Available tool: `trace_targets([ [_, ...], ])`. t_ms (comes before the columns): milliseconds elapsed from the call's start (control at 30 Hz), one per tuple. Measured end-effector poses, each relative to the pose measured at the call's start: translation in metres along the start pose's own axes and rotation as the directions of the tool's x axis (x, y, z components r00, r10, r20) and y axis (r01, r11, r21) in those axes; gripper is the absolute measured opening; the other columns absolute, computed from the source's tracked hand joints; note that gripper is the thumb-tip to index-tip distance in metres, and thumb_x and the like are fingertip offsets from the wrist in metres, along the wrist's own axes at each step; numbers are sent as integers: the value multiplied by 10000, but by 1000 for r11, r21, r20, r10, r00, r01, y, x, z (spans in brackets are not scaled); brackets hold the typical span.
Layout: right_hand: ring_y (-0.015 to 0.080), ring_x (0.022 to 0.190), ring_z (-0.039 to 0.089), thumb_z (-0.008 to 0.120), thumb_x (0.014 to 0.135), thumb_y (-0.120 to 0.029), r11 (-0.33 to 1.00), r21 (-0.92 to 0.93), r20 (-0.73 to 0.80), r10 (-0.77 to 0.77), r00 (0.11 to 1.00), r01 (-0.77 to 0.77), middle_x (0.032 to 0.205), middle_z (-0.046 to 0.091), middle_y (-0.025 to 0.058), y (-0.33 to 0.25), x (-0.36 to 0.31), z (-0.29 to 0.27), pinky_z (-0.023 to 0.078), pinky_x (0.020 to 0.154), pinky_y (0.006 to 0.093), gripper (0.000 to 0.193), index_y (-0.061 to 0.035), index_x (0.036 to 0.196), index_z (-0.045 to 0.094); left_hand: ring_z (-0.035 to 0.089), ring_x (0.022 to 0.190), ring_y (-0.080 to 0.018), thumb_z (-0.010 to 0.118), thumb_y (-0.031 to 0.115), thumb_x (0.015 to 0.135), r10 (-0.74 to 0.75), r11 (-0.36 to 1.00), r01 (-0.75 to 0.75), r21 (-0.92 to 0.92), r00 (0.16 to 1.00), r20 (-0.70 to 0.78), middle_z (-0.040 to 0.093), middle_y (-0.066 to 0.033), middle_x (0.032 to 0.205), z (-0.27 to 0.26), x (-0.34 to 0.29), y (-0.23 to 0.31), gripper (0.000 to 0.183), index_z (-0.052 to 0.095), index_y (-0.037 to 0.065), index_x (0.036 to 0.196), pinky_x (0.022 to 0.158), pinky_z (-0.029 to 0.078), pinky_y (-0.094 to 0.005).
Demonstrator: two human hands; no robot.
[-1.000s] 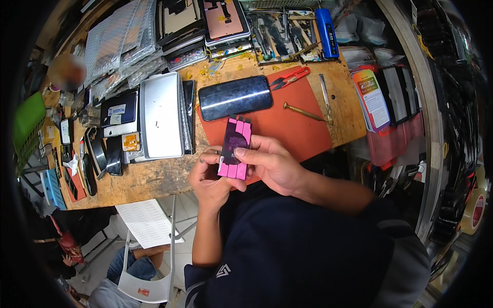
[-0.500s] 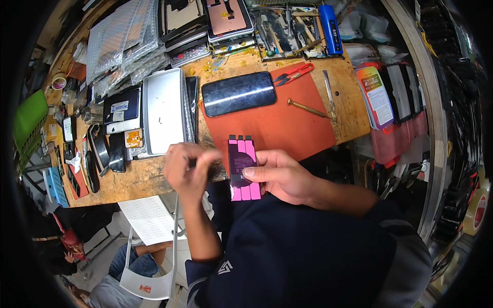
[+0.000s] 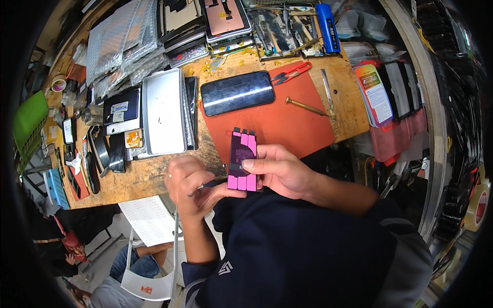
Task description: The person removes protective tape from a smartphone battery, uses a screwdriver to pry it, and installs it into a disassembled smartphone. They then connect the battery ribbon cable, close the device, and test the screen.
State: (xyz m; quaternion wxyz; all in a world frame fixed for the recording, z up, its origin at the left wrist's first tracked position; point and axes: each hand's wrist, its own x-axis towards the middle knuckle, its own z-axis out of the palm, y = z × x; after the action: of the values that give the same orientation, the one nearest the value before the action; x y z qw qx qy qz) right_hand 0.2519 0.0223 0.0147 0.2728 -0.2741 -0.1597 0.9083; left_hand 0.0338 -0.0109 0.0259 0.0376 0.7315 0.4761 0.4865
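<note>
Pink and black, the flat rectangular piece (image 3: 241, 158) with dark tabs (image 3: 244, 131) on its far end is gripped in the right hand (image 3: 285, 172), thumb on its face and fingers behind, near the close edge of the orange rectangular mat (image 3: 292, 123). Fingers curled and thumb stretched out, the left hand (image 3: 192, 187) sits beside its near left corner; whether that thumb touches it, or the fingers pinch something small, I cannot tell. Good handling probably means a light, flat hold near the edges, no bending, and only gentle pressure from the left. Ahead and left of the left hand, on the wooden counter (image 3: 138, 177), a shallow white rectangular tray (image 3: 162, 100) holds a few tiny dark bits (image 3: 159, 121); beyond both hands, a dark-rimmed tray (image 3: 294, 56) is crowded with assorted hand tools (image 3: 269, 38); well right of the right hand lies a translucent red plastic case (image 3: 387, 141), contents unclear.
</note>
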Motion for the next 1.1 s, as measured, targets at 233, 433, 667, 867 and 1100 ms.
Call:
trace_targets([
  [233,60,785,590,726,1037,-182,931,-350,85,-76,993,102,944,692,-13,-8,-14,-1,487,717,266,158,-41,1106,706,607,837,-171,812,-7,903,-347,873,417,254,895,-280,627,-96,1038,-10,-17,-23,300,647,9,1152,759,515,-318],
  [433,215,748,636,749,985,-145,510,-778,267,-258,928,366,846,643,112,-15,-11,4,503,700,366,205,21,951,635,632,879,-106,883,48,857,-684,632,707,-318,702,199,638,-23,1030,15,2,47,446,638,50,1230,766,494,-228],
  [667,271,768,613,743,994,-112,225,-846,442,-210,872,483,876,590,117,-21,3,-8,515,692,375,175,30,1037,651,603,838,-68,777,13,942,-805,-2,686,-728,431,408,616,2,908,21,-12,40,190,609,71,1010,789,487,-237],
  [867,262,760,577,735,991,-105,323,-817,390,-300,870,478,891,574,104,-16,5,-10,483,666,390,147,19,1044,674,562,857,-135,669,104,975,-761,-201,571,-796,420,493,560,-31,964,13,-17,33,175,498,122,943,799,468,-295],
  [1100,335,869,582,705,984,-101,242,-839,424,-272,864,488,932,567,129,-23,4,-1,471,793,448,113,2,1027,685,498,888,-217,654,126,968,-625,-411,317,-855,584,518,511,-59,903,19,-23,33,185,485,111,896,852,416,-376],
])
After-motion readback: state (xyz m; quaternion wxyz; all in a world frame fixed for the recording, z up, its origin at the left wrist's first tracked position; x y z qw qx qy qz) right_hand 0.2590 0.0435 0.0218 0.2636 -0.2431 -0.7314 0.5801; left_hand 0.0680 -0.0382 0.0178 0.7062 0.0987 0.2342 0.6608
